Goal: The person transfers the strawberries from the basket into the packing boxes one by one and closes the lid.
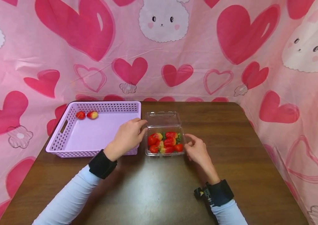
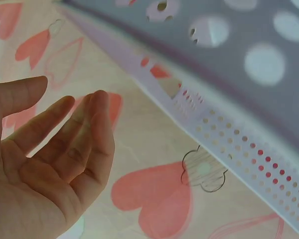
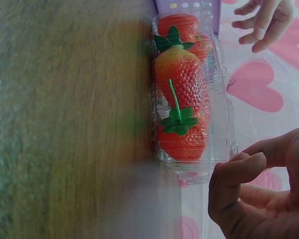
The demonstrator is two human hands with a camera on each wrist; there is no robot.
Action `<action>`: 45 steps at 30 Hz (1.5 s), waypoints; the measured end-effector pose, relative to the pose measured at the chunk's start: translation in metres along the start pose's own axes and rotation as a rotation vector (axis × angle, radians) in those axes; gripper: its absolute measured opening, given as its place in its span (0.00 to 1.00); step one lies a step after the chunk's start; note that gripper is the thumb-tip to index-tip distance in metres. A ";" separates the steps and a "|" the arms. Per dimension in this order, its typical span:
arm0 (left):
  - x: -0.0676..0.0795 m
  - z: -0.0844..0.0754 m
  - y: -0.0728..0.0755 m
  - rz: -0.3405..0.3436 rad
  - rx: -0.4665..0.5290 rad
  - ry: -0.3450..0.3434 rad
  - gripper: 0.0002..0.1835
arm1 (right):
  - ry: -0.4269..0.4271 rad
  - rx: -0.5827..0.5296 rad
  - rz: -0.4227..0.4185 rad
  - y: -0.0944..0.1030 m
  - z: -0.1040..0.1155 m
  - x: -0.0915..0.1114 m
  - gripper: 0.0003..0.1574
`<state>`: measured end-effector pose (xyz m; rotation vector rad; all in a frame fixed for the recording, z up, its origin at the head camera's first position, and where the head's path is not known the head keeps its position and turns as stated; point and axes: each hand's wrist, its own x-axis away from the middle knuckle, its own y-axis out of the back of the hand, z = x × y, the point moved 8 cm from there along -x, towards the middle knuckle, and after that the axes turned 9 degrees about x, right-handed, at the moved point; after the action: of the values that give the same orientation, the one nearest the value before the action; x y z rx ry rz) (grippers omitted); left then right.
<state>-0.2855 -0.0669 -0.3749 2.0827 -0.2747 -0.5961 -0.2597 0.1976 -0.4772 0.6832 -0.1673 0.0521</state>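
A clear plastic clamshell box (image 1: 165, 155) sits on the table with its lid folded back behind it. Inside lie several red strawberries (image 1: 169, 141), some yellowish, with green leaves; they look like artificial fruit. At the box's right edge, my right hand (image 1: 197, 150) grips the rim with curled fingers. In the right wrist view its fingertips (image 3: 237, 158) meet the rim at the near corner. My left hand (image 1: 128, 135) hovers between the basket and the box, near the box's left edge. Its fingers are loosely bent and hold nothing, as the left wrist view shows (image 2: 60, 149).
On the left of the table stands a lilac perforated basket (image 1: 57, 147). Two strawberries (image 1: 92, 115) lie together in its far left corner. The brown wooden table (image 1: 159, 190) reaches back to a pink heart-print cloth (image 1: 159, 47) hanging behind and on both sides.
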 end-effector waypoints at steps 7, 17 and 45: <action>-0.005 0.012 0.018 -0.012 -0.021 0.037 0.20 | -0.022 -0.003 0.003 -0.001 -0.004 0.000 0.31; -0.010 0.049 0.040 -0.025 -0.073 0.101 0.19 | -0.004 0.023 -0.011 -0.001 -0.005 0.000 0.30; -0.013 0.165 0.079 -0.036 -0.189 0.333 0.15 | -0.006 0.016 -0.022 0.001 -0.004 0.003 0.31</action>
<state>-0.3782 -0.2252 -0.3804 1.9675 0.0113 -0.2763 -0.2565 0.2008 -0.4796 0.7012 -0.1650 0.0305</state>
